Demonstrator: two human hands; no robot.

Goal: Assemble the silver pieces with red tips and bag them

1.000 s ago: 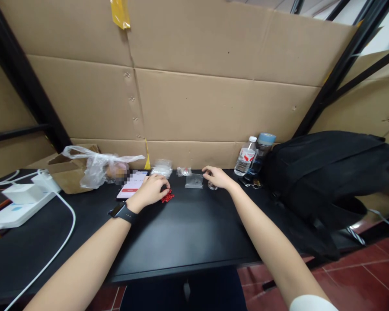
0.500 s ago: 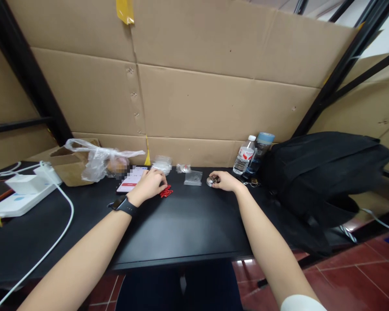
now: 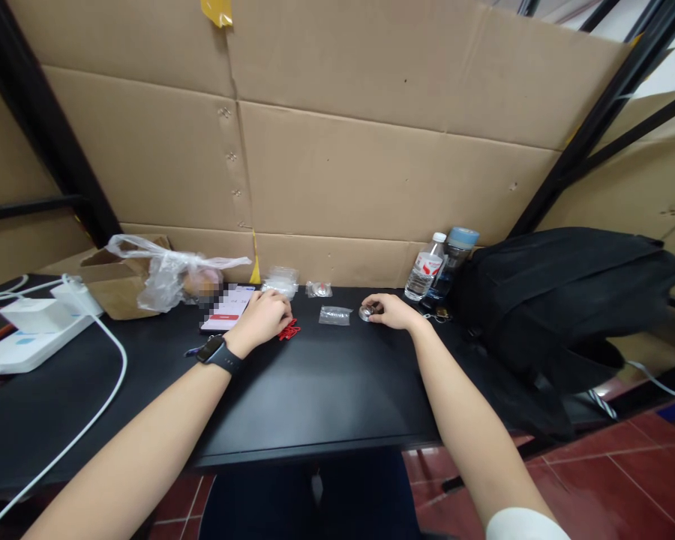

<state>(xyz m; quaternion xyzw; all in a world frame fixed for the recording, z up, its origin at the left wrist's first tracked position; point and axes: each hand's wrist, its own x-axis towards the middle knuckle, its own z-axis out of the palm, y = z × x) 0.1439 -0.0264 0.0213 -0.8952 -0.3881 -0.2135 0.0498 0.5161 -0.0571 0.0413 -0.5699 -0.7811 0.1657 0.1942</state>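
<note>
My left hand [image 3: 268, 319], with a dark watch on the wrist, bends its fingers down over a small pile of red pieces [image 3: 289, 330] on the black table. Its fingertips are closed on the pile's edge; how many pieces they pinch is hidden. Farther right, my right hand [image 3: 392, 312] has thumb and fingers closed around a shiny round metal piece [image 3: 365, 313] at table height. Darker round shapes show under the fingers, partly covered. Between the hands lies a small clear plastic bag [image 3: 335, 316], flat on the table.
Behind my left hand are a lit phone [image 3: 229, 309] and a stack of clear bags [image 3: 281, 281]. A small clear packet [image 3: 319, 289] lies at the back. A water bottle [image 3: 426, 268], a blue-lidded bottle [image 3: 454, 259] and a black backpack [image 3: 562, 292] stand right. A cardboard box [image 3: 112, 289] sits left.
My left hand has shifted slightly right and presses closer over the red pieces. The clear bag between the hands looks flatter. My right hand stays at the round metal piece.
</note>
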